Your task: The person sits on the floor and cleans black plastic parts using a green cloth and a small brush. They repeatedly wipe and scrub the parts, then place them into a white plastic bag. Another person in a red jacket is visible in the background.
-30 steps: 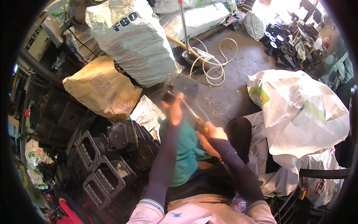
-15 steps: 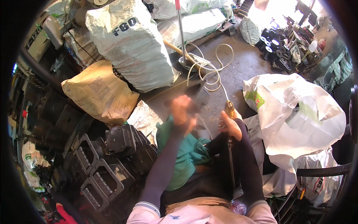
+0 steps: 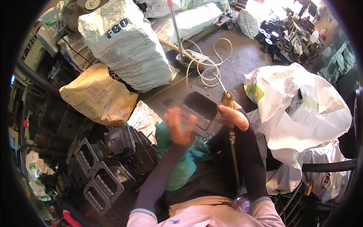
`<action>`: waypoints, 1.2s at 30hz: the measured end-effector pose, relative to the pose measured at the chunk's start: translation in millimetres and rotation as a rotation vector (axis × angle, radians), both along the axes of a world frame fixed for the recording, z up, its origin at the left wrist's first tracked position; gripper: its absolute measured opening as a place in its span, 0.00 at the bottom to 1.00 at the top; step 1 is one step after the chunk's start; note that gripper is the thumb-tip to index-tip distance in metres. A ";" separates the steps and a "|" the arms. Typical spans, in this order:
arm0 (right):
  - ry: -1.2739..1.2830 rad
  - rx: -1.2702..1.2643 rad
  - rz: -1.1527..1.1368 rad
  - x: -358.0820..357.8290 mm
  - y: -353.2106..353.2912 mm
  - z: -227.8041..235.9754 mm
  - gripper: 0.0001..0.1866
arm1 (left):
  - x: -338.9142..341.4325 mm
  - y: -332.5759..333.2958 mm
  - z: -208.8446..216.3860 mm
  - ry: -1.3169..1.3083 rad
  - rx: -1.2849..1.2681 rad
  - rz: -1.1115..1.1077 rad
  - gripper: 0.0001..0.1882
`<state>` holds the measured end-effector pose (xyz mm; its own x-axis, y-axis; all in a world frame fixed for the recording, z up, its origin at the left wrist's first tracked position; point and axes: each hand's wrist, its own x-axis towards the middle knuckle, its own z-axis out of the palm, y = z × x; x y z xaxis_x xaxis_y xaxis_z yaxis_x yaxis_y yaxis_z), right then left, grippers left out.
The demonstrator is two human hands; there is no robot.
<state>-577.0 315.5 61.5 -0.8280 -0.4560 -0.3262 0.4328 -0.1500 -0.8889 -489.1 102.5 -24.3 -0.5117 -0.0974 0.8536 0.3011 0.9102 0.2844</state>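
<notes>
A black rectangular housing (image 3: 199, 130) with a wide flange and a hollow middle is tilted above my lap, slightly blurred. My right hand (image 3: 236, 118) is closed round a brass-coloured air tool (image 3: 227, 99), its long metal shaft running down toward my waist. The thumb of that hand lies against the housing's right edge. My left hand (image 3: 177, 126), smeared by motion, is beside the housing's left edge with thumb and fingers apart; I see nothing in it. A green cloth (image 3: 183, 166) lies over my left thigh, under the left forearm.
Similar black housings (image 3: 109, 181) are stacked at my left. A white hose (image 3: 206, 72) loops on the floor ahead. Large white sacks (image 3: 126, 45) and a tan bag (image 3: 99, 94) stand front left; an opened white sack (image 3: 298, 109) is at my right. Black parts (image 3: 274, 41) are piled far right.
The housing, dark and blurred in my left hand before, is now turned with its opening showing and is against my right hand. My left hand has opened and moved left and down.
</notes>
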 end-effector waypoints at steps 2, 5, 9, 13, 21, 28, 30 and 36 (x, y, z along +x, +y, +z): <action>0.053 -0.032 -0.005 3.4 2.0 4.4 0.21 | 6.1 -3.5 5.4 -0.100 0.483 -0.100 0.35; 0.109 -0.027 -0.034 5.1 -1.2 4.8 0.23 | 15.7 -16.0 12.3 -0.387 1.805 -0.759 0.40; 0.171 0.082 -0.071 4.7 -19.0 -2.3 0.24 | 8.1 -20.3 4.3 -0.608 1.799 -0.648 0.18; 0.414 0.735 -0.124 13.9 -26.9 8.9 0.22 | -23.7 -31.4 -3.4 -0.549 1.723 -0.377 0.21; 0.578 0.888 0.276 76.4 -34.8 14.4 0.24 | -60.1 -58.2 -13.5 -0.230 1.723 -0.441 0.23; 0.580 0.931 0.338 68.3 -61.3 16.5 0.19 | -77.2 -76.0 -54.1 -0.068 1.763 -0.407 0.38; 0.589 0.913 0.395 63.8 -70.1 24.2 0.19 | -76.8 -74.2 -51.7 -0.110 1.647 -0.334 0.38; 0.605 0.892 0.541 57.3 -95.1 33.0 0.20 | -64.2 -56.5 -23.2 -0.107 1.473 -0.311 0.38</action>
